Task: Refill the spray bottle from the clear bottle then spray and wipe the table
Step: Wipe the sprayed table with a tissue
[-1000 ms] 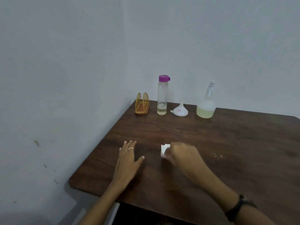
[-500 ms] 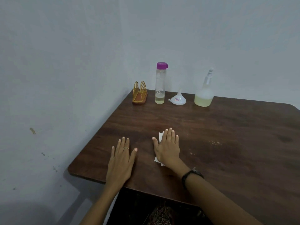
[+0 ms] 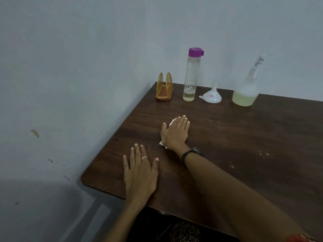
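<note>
My right hand (image 3: 175, 133) lies flat with straight fingers on a white tissue (image 3: 162, 143), pressing it to the dark wooden table (image 3: 244, 140); only the tissue's edges show past the hand. My left hand (image 3: 139, 172) rests flat and spread on the table near the front left corner, holding nothing. At the back stands the clear bottle (image 3: 190, 75) with a purple cap and a little pale liquid. To its right the spray bottle (image 3: 247, 84) holds yellowish liquid in its lower part. A white funnel (image 3: 212, 96) sits upside down between them.
A yellow wire napkin holder (image 3: 164, 88) on a brown base stands in the back left corner by the wall. Small pale specks (image 3: 264, 153) dot the table to the right. The wall runs close along the table's left and back edges.
One second ago my right hand was curled on the tissue; it then flattened and has slid the tissue away from me toward the bottles. My left hand stayed put.
</note>
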Available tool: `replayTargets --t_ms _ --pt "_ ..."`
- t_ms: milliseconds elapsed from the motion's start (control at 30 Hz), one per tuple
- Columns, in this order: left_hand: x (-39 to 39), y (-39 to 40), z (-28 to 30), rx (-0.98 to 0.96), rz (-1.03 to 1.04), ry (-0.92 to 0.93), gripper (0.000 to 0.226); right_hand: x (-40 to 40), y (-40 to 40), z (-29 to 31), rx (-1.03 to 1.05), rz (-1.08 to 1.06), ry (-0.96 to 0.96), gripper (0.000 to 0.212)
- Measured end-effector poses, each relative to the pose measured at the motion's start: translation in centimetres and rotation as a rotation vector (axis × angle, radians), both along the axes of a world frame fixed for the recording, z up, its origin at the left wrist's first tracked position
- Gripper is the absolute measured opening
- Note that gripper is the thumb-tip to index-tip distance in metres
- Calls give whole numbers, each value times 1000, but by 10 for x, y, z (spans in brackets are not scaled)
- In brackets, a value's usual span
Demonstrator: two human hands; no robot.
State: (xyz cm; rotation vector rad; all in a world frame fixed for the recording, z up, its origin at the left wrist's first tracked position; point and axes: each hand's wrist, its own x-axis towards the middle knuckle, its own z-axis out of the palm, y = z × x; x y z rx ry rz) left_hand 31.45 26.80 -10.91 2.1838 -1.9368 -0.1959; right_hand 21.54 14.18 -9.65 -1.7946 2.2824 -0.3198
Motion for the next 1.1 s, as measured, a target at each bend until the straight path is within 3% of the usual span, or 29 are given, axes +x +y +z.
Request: replayTargets --t_ms 167,300,467,767,867,1000,1100 --pt "0 -3 -2 -76 -20 -14 85 19 -41 2 22 -4 16 73" --pt "-2 -3 -6 -119 -9 -10 66 36 -66 4 43 16 47 73" --pt "-1 -4 -11 -163 -2 -44 62 58 -94 5 26 68 48 73" --pt "-2 -4 -14 -191 10 -34 61 57 -120 5 16 509 88 67" --pt "-3 -3 -8 -120 7 13 74 53 -117 8 25 668 122 64" --pt "-4 -1 -3 -171 -18 146 101 51 -109 10 31 804 171 61" --pt "-3 1 3 -157 -10 226 109 50 -96 12 44 864 190 62"
